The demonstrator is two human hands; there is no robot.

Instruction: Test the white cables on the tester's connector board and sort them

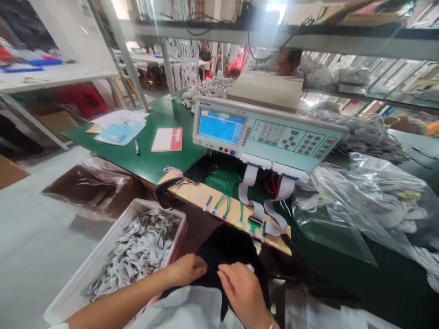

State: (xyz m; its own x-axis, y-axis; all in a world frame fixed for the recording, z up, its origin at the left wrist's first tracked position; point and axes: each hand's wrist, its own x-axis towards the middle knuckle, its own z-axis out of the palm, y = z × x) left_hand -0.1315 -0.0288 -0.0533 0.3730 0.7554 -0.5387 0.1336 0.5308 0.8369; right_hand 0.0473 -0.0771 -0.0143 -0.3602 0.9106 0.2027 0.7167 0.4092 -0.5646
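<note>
Low over my lap, my left hand point(190, 269) is closed with its fingers curled down, and whatever it may hold is hidden. Beside it, my right hand point(243, 289) is curled closed too, with a small white bit point(250, 267) showing at its far side that I cannot identify. The hands are apart, above dark cloth point(224, 249). Left of them stands a white plastic bin point(68, 292) of bundled grey-white cables point(144, 249). Ahead, a wooden board point(192, 194) on the table edge carries small connectors with green wires point(226, 201) and grey ribbon cables point(249, 180).
A tester with a blue screen point(221, 127) stands on the green table point(164, 167). Bagged cables point(394, 201) lie at right. A booklet point(167, 139), pen point(137, 146) and papers point(120, 128) are at left. A lined carton point(92, 185) sits on the floor. People are in the background.
</note>
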